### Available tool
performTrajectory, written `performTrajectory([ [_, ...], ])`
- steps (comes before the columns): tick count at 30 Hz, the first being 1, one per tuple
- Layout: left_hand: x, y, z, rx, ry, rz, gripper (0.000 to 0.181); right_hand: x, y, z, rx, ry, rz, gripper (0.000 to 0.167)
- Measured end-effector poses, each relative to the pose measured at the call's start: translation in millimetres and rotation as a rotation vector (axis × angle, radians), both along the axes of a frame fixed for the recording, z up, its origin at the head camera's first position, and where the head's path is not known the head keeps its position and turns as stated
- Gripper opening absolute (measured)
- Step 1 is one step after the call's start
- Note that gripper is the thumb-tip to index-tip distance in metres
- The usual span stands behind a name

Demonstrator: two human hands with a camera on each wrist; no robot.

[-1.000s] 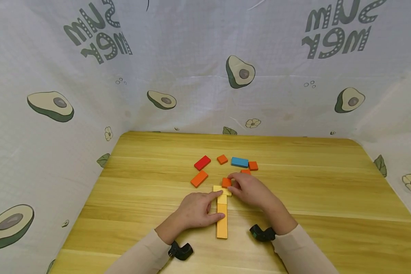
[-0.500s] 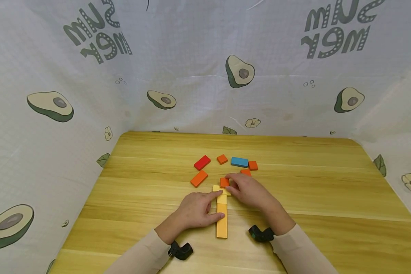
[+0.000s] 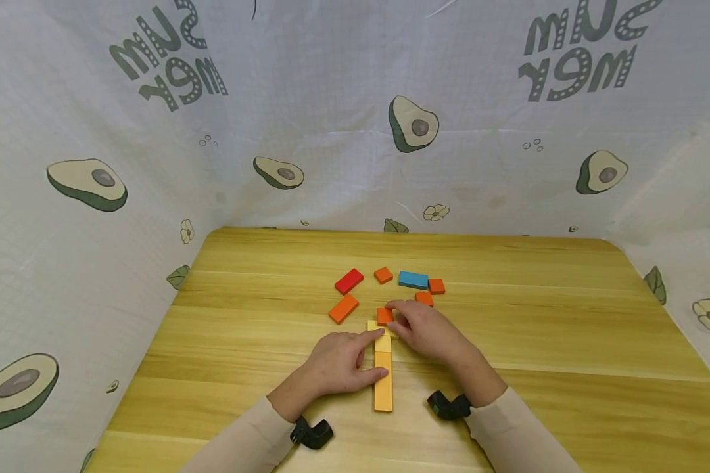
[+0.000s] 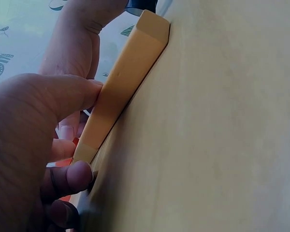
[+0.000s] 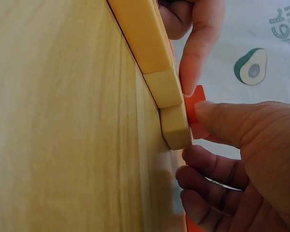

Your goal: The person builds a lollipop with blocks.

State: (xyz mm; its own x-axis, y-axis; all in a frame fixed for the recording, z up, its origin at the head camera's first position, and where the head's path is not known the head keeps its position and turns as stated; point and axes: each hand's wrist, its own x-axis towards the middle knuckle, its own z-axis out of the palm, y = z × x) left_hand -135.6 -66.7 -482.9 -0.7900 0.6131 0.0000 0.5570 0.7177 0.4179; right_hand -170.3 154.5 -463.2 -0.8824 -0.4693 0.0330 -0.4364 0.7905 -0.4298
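A long yellow-orange wooden block [image 3: 383, 396], a small light yellow block [image 3: 383, 344] and a yellow crosswise block [image 3: 372, 325] lie end to end in a T shape. My left hand [image 3: 338, 362] rests its thumb on the long block and its extended index fingertip on the crosswise one. Between thumb and index finger, my right hand [image 3: 426, 330] pinches a small orange square block [image 3: 384, 316]. In the right wrist view this orange block [image 5: 191, 110] stands against the top of the yellow pieces. Whether it bears its weight on them I cannot tell.
Beyond the hands lie a red block [image 3: 349, 281], an orange rectangular block [image 3: 344, 309], a blue block [image 3: 413, 280] and small orange squares [image 3: 383, 274]. Light wood tabletop [image 3: 242, 295] surrounds them. A printed curtain [image 3: 331, 98] hangs behind the far edge.
My right hand has shifted slightly left, carrying the orange square block toward the middle of the crosswise block. The left hand stays in place.
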Motion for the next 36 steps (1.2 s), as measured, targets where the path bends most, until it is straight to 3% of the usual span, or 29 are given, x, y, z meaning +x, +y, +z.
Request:
performTrajectory([
  [6,-0.6,-0.7,-1.5,0.001,0.006,-0.005,0.070,2.1,-4,-6.3,-0.033,0.071,-0.042,0.038],
  [16,-1.5,-1.3,-3.0,0.024,0.013,-0.016,0.070,1.1,-15,-20.7,-0.115,0.079,-0.095,0.041],
  [28,-1.9,-1.4,-4.5,0.023,0.023,-0.012,0.069,-2.3,-16,-22.2,-0.151,-0.007,-0.158,0.039],
  [36,-2.1,-1.2,-4.6,0.022,0.016,-0.015,0.069,-2.1,-18,-22.0,-0.161,-0.011,-0.174,0.036],
])
